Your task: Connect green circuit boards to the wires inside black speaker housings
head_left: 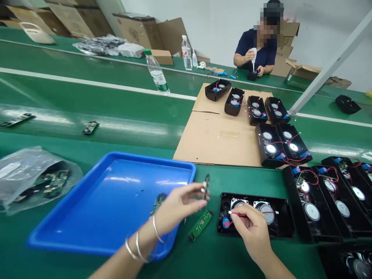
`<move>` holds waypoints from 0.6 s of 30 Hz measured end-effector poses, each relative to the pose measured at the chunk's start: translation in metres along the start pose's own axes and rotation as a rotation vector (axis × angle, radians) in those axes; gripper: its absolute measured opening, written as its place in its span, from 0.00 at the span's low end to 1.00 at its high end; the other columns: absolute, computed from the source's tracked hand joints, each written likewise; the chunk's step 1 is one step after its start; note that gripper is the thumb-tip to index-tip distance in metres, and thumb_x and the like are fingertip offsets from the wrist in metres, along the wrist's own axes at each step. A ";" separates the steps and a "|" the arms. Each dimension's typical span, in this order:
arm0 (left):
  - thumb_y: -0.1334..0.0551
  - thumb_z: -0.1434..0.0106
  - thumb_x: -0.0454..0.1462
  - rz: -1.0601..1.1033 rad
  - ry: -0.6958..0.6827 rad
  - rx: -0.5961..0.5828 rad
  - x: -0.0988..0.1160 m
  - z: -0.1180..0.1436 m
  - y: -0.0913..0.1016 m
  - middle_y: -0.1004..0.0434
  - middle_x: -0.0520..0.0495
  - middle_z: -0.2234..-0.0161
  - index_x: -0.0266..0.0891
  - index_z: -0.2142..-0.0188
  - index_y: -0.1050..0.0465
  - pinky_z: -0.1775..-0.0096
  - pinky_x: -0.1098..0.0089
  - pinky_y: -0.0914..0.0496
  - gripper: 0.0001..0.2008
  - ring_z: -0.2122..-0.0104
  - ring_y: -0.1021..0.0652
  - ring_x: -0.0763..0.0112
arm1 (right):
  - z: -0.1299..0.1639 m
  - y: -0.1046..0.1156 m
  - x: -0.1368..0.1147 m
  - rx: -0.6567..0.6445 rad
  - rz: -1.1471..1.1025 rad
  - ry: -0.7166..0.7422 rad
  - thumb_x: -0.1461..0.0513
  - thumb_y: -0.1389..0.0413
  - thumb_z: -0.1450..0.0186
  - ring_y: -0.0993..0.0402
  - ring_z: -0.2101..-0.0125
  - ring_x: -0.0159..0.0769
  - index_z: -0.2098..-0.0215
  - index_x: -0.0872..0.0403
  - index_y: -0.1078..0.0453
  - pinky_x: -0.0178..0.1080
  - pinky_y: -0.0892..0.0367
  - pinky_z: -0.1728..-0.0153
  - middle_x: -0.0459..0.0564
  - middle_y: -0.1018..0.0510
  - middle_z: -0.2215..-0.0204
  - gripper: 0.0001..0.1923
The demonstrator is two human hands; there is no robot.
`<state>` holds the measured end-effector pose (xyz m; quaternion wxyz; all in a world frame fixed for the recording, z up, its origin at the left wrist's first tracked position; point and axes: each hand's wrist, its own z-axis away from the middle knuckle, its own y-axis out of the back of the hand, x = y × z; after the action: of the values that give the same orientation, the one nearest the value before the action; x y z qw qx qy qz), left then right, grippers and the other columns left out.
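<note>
My left hand point(178, 205) pinches a small dark tweezer-like tool point(206, 185) above the green belt, just right of the blue tray point(87, 217). A green circuit board point(200, 225) lies on the belt below that hand. My right hand point(250, 224) rests over an open black speaker housing point(279, 228) and pinches a red wire point(270, 212) that runs across the two round speakers inside. A blue cylindrical part point(226, 223) sits at the housing's left end.
Several open black speaker housings point(322, 201) line the right side and a cardboard sheet point(217, 135). A plastic bag of boards point(31, 178) lies at left. A water bottle point(157, 73) stands on the belt. A person in dark blue point(258, 50) works across the line.
</note>
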<state>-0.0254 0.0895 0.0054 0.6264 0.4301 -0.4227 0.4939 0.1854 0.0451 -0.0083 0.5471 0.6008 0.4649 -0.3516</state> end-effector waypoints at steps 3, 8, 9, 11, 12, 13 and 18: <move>0.35 0.50 0.35 0.104 -0.175 -0.080 -0.014 0.035 -0.037 0.21 0.42 0.64 0.37 0.61 0.25 0.66 0.67 0.23 0.15 0.66 0.20 0.64 | 0.007 0.000 -0.007 0.013 0.082 0.173 0.64 0.49 0.36 0.38 0.81 0.28 0.72 0.54 0.29 0.31 0.41 0.81 0.45 0.31 0.81 0.09; 0.40 0.43 0.30 -0.354 -0.562 0.167 -0.020 0.052 -0.059 0.23 0.47 0.66 0.43 0.55 0.26 0.63 0.71 0.24 0.17 0.66 0.22 0.68 | 0.020 0.006 -0.013 0.023 0.173 0.356 0.67 0.49 0.35 0.38 0.80 0.28 0.69 0.54 0.30 0.31 0.40 0.80 0.44 0.33 0.81 0.08; 0.42 0.42 0.29 -0.417 -0.623 0.189 -0.019 0.055 -0.061 0.23 0.47 0.66 0.43 0.53 0.27 0.63 0.72 0.25 0.18 0.66 0.21 0.69 | 0.022 0.007 -0.012 0.025 0.187 0.371 0.67 0.50 0.35 0.38 0.80 0.28 0.69 0.55 0.31 0.31 0.40 0.79 0.44 0.32 0.80 0.08; 0.43 0.40 0.28 -0.494 -0.721 0.181 -0.017 0.059 -0.064 0.22 0.46 0.65 0.42 0.51 0.29 0.62 0.74 0.25 0.19 0.66 0.21 0.70 | 0.026 0.007 -0.012 0.034 0.214 0.390 0.67 0.50 0.34 0.38 0.79 0.29 0.69 0.55 0.31 0.31 0.39 0.78 0.44 0.32 0.80 0.07; 0.44 0.39 0.28 -0.513 -0.752 0.168 -0.016 0.062 -0.066 0.21 0.46 0.64 0.42 0.49 0.30 0.62 0.75 0.25 0.19 0.66 0.20 0.70 | 0.028 0.006 -0.012 0.039 0.226 0.394 0.67 0.50 0.34 0.38 0.79 0.29 0.69 0.55 0.31 0.32 0.39 0.78 0.44 0.33 0.80 0.07; 0.44 0.39 0.28 -0.519 -0.767 0.159 -0.015 0.064 -0.067 0.20 0.46 0.63 0.42 0.48 0.31 0.61 0.75 0.25 0.20 0.66 0.20 0.70 | 0.029 0.006 -0.011 0.045 0.235 0.393 0.67 0.50 0.34 0.38 0.79 0.29 0.69 0.55 0.31 0.32 0.39 0.78 0.44 0.33 0.81 0.07; 0.38 0.40 0.33 -0.410 -0.752 0.163 -0.018 0.068 -0.069 0.18 0.47 0.63 0.43 0.51 0.29 0.62 0.73 0.24 0.17 0.66 0.19 0.68 | 0.031 0.008 -0.014 0.055 0.228 0.374 0.67 0.51 0.34 0.36 0.80 0.28 0.70 0.55 0.32 0.32 0.38 0.78 0.45 0.30 0.79 0.08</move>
<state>0.0323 0.0097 -0.0012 0.4781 0.7031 -0.4869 0.1999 0.1911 0.0123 0.0022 0.4708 0.7190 0.4775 -0.1825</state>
